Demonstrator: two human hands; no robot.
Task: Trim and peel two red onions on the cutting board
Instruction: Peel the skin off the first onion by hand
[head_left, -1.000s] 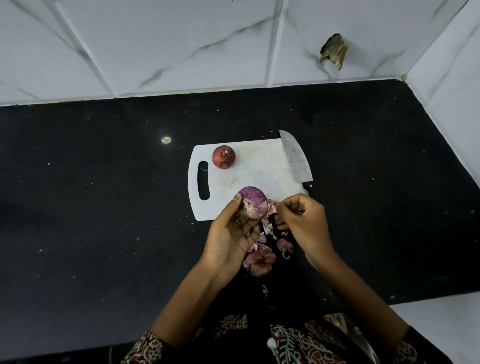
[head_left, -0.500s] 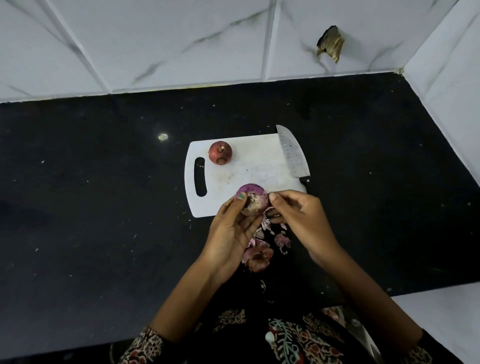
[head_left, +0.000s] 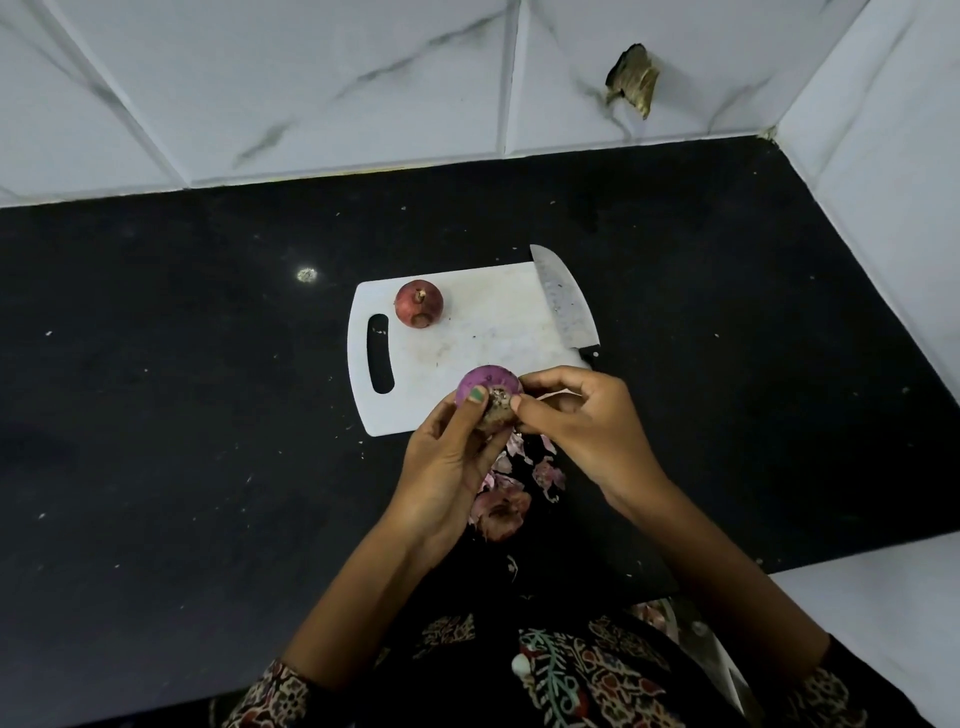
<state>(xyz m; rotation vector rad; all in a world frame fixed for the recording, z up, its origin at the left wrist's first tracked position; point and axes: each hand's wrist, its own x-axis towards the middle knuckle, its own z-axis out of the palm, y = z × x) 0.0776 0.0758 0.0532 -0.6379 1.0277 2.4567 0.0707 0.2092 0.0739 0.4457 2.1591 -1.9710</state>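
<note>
My left hand (head_left: 447, 457) grips a mostly peeled purple onion (head_left: 485, 382) just above the near edge of the white cutting board (head_left: 483, 332). My right hand (head_left: 582, 426) pinches at the onion's root end with thumb and forefinger. A second red onion (head_left: 418, 304), still in its skin, sits on the board's far left corner beside the handle slot. A knife (head_left: 563, 304) lies along the board's right edge, blade pointing away from me.
Loose pink onion skins (head_left: 506, 499) lie in a pile on the black counter (head_left: 182, 415) below my hands. White marble-look tiles (head_left: 363, 78) form the back wall and the right wall, with a broken hole (head_left: 632, 80) in one tile.
My right hand has come back to the onion and now pinches its root end. The onion has been turned in my left hand, root end towards me.
</note>
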